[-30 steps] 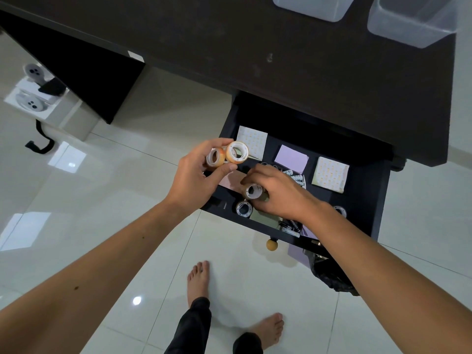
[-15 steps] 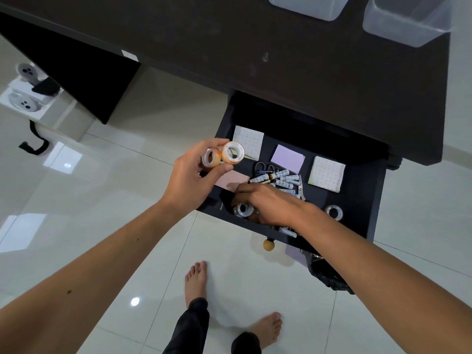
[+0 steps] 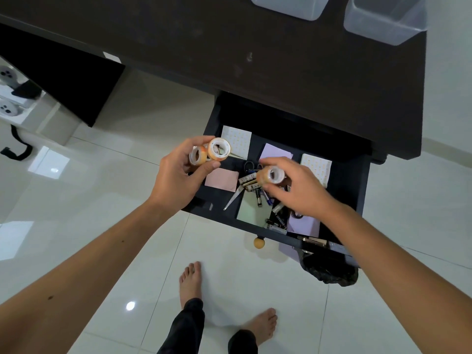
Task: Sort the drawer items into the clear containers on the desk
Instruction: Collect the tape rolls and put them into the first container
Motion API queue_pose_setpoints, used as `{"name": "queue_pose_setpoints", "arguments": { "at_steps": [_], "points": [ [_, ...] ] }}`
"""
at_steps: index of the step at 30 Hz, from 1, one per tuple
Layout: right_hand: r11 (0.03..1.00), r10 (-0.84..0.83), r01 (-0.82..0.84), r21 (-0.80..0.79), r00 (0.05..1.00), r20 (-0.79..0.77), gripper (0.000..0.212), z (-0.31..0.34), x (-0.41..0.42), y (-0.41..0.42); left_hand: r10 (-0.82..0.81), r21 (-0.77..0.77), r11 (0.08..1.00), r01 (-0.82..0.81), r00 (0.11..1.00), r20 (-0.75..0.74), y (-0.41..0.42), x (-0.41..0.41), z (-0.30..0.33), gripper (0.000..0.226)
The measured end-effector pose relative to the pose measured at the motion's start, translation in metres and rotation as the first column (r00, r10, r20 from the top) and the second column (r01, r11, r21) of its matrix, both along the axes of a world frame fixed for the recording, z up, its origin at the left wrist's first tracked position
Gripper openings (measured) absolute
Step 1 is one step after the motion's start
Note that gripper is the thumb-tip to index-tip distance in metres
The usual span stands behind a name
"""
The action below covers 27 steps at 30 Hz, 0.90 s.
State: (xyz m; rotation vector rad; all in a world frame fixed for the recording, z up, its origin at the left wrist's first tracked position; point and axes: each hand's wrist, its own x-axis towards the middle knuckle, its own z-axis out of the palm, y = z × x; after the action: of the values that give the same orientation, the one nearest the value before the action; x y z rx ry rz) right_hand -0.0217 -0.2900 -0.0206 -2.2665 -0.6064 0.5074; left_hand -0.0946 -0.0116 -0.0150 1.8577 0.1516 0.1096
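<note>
Left hand (image 3: 176, 175) grips two tape rolls (image 3: 210, 151); right hand (image 3: 298, 190) pinches third roll (image 3: 270, 175) above open drawer (image 3: 357, 190).

The tabletop (image 3: 281, 72) and the drawer (image 3: 357, 195) beneath it look dark and matt, the clear containers (image 3: 383, 19) on the tabletop are frosted plastic, the floor (image 3: 102, 213) beside the drawer is glossy white tile, and inside the drawer lie matt paper pads (image 3: 221, 179) and shiny-bladed scissors (image 3: 233, 199).
</note>
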Motion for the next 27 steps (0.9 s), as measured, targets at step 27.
{"name": "queue_pose_setpoints", "arguments": {
  "at_steps": [27],
  "points": [
    [0.925,-0.369,0.371,-0.084,0.929,0.035,0.029,0.019,0.001,-0.094,-0.125,-0.058,0.991,0.121,0.989,-0.076,-0.012,0.025,-0.002,0.045]
  ]
}}
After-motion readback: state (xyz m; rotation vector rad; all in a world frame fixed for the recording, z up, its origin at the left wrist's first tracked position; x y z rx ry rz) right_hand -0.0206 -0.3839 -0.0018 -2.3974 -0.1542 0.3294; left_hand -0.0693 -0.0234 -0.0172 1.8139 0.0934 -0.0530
